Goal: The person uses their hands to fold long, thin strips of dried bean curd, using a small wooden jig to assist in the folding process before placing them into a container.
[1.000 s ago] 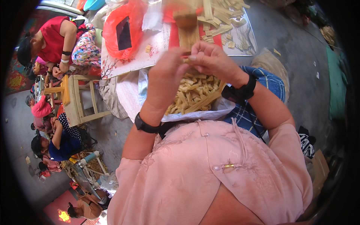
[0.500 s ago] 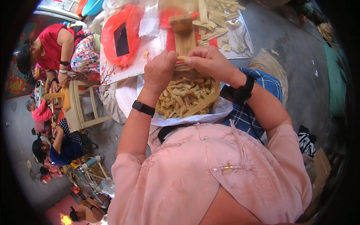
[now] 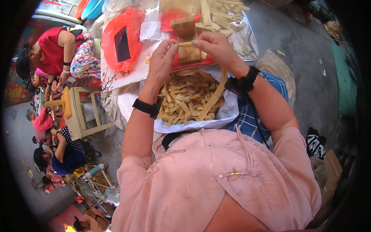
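Observation:
A short, flat, pale-yellow fibrous strip is stretched between my hands. My left hand pinches one end between thumb and fingers. At the other end my right hand pinches it in the same way. The strip is held over the lower part of a wooden stand, whose upright block rises just beyond. Below my hands, a white bag holds a heap of short yellowish folded pieces. One longer strip leans across that heap.
The table carries a red plastic bag with a dark phone on it. More loose strips lie at the far right. On the left, a person in red works by a wooden stool; others sit beyond.
Both hands have moved away from my body with the strip, from the near edge of the wooden stand to over its lower part.

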The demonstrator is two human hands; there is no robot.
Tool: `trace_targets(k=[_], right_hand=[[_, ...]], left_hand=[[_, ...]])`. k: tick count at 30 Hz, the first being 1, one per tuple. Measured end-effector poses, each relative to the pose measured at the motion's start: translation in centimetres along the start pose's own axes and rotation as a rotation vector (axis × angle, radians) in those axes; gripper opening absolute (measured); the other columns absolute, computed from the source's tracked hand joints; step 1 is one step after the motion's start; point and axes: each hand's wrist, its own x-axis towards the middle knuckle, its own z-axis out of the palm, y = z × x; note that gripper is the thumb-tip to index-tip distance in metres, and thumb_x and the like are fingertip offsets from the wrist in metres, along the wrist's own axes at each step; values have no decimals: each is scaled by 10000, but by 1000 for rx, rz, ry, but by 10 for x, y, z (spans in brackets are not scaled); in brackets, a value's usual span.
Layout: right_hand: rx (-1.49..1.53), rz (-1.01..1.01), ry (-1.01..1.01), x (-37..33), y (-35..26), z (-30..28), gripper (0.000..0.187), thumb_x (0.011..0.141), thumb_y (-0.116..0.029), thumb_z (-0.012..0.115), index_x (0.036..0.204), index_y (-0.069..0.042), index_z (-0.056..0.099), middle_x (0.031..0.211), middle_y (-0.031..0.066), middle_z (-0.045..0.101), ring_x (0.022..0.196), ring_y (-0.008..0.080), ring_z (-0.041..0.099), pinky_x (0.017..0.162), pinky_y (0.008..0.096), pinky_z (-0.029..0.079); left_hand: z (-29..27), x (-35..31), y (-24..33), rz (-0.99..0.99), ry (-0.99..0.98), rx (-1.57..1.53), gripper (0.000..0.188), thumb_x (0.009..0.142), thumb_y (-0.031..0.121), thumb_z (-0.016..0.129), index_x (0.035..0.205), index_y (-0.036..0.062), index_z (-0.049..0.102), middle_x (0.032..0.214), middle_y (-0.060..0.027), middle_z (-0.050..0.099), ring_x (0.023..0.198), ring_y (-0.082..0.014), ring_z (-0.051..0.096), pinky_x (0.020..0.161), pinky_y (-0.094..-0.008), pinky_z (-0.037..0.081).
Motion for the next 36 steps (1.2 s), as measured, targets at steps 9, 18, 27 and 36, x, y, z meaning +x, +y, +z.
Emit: trace_targets(k=[9,18,27,36], right_hand=[[-456,67,10,2,12,3,228,881,-197,579,778,4,610,711,181,630,655,340,608,600,397,477],[-244,-626,-28,-55,-18,25,114,858,-179,676,874,-71,643,732,107,592,712,300,580,644,385,476],[63,-722,-320,-70,-24,28,203,872,-89,654,1073,-60,645,960,113,630,892,270,593,766,335,492],[165,-263,-80,-61,-21,24,194,985,-212,542,1030,-30,591,784,96,612,704,222,599,646,284,478]], left_hand=[[-8,-6,-19,-22,34,571,215,933,212,585,1041,30,620,838,-100,624,770,-205,583,721,-318,461],[36,-100,-2,-272,-191,-224,415,1008,388,457,1125,22,615,1008,-93,647,961,-196,613,807,-342,504],[32,-77,10,-350,-273,-1139,361,1020,279,454,1210,-20,523,1137,-102,608,1057,-197,601,932,-327,489],[31,-74,27,-494,-204,-660,176,937,117,479,1065,92,596,907,12,597,761,-88,536,669,-257,442]])
